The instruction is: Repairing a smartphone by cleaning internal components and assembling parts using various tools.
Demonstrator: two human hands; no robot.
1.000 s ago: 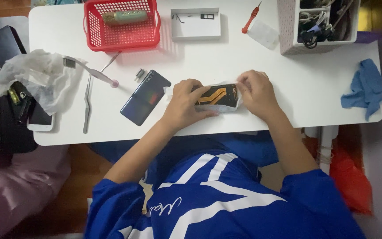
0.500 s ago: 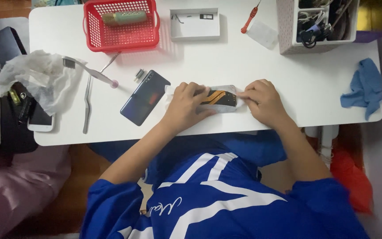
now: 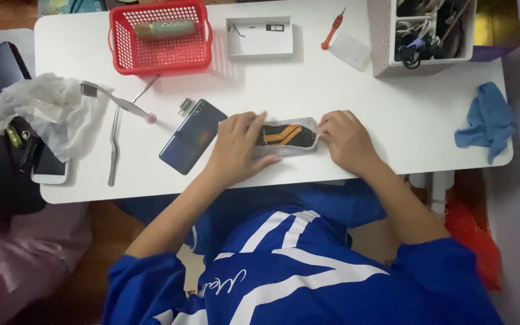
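**Orange ribbon cable laid bare as hands work an opened phone**

Orange flex cable runs across the dark innards of an opened phone (image 3: 288, 136), lying flat near the front edge of the white surface (image 3: 392, 102). The left hand (image 3: 236, 147) rests flat over its left end, fingers spread, pinning it down. The right hand (image 3: 345, 141) pinches the right end, fingertips closed on the edge. The step looks like prying or seating a part; the next move likely calls for a steady hold. A second, blue phone (image 3: 192, 136) lies just left; a red screwdriver (image 3: 333, 29) sits well apart.
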